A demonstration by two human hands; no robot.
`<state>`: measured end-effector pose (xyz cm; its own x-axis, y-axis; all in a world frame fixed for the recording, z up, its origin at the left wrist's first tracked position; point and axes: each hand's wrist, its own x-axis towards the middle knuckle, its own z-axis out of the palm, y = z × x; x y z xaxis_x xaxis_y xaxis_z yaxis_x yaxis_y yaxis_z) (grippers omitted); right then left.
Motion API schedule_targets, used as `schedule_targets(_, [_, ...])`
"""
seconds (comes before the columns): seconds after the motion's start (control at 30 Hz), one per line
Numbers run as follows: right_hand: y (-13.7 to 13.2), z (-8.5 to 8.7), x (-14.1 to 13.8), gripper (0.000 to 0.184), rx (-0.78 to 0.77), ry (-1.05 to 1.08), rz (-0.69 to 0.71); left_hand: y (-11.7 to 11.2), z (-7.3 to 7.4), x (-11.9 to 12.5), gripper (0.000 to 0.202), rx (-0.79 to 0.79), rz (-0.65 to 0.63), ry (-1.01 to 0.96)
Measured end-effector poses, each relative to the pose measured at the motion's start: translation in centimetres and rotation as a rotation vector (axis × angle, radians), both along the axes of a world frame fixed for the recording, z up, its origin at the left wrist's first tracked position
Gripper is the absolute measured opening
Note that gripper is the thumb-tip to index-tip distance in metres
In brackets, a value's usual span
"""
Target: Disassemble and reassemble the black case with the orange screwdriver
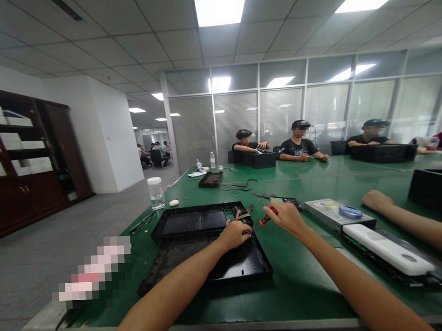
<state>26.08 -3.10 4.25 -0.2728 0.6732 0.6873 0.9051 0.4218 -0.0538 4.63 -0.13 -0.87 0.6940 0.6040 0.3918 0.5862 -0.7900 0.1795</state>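
My right hand (286, 216) is closed round the handle of an orange-and-black screwdriver (269, 215), whose shaft points down and left toward my other hand. Fingers curled together, my left hand (235, 234) sits over the right side of an opened black plastic case (206, 256); whatever it pinches is too small to make out. Just behind those fingers lies a bundle of reddish-brown wires (242, 215). The other half of the case (189, 221) lies flat beyond, with a cut-out near the wires.
At right are a metal box (327, 210) bearing a blue roll and a white power strip (387, 248), with another person's forearm (421, 220) beside them. A water jar (156, 193) stands at the table's left edge. Several people work across the green table (303, 289).
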Motion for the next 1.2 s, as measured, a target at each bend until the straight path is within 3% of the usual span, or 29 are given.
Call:
schedule_targets(0.2, [-1.9,5.0,-3.6,0.029,-0.251,-0.309,0.076,-0.3,0.1,-0.1,0.011,-0.014,0.03,0.013])
schedule_targets(0.37, [-1.0,7.5,-5.2,0.052,-0.375,-0.436,-0.13,-0.4,0.0,-0.2,0.013,-0.013,0.075,-0.002])
schedule_targets(0.47, [-0.5,8.2,-5.4,0.041,-0.49,-0.402,0.045,-0.5,0.1,-0.2,0.014,-0.029,0.068,0.013])
schedule_targets(0.53, [-0.4,8.3,-5.4,0.037,-0.525,-0.42,0.137,-0.6,0.2,-0.2,0.013,-0.027,0.066,0.013])
schedule_targets(0.67, [-0.8,8.4,-5.6,0.046,-0.444,-0.472,0.001,-0.6,0.2,-0.3,0.016,-0.019,0.075,0.02])
schedule_targets(0.83, [-1.2,8.2,-5.5,0.046,-0.457,-0.51,-0.021,-0.7,0.2,-0.4,0.018,-0.009,0.066,0.026])
schedule_targets(1.07, [-0.5,7.6,-4.5,0.042,-0.489,-0.383,-0.014,-0.6,0.1,-0.4,0.018,-0.014,0.031,-0.006])
schedule_targets(1.13, [0.4,6.7,-3.5,0.046,-0.437,-0.294,-0.068,-0.4,0.0,-0.5,0.019,-0.013,0.021,-0.005])
schedule_targets(1.2, [1.5,5.1,-1.8,0.043,-0.448,-0.088,-0.02,-0.4,-0.1,-0.6,0.019,-0.007,0.019,-0.002])
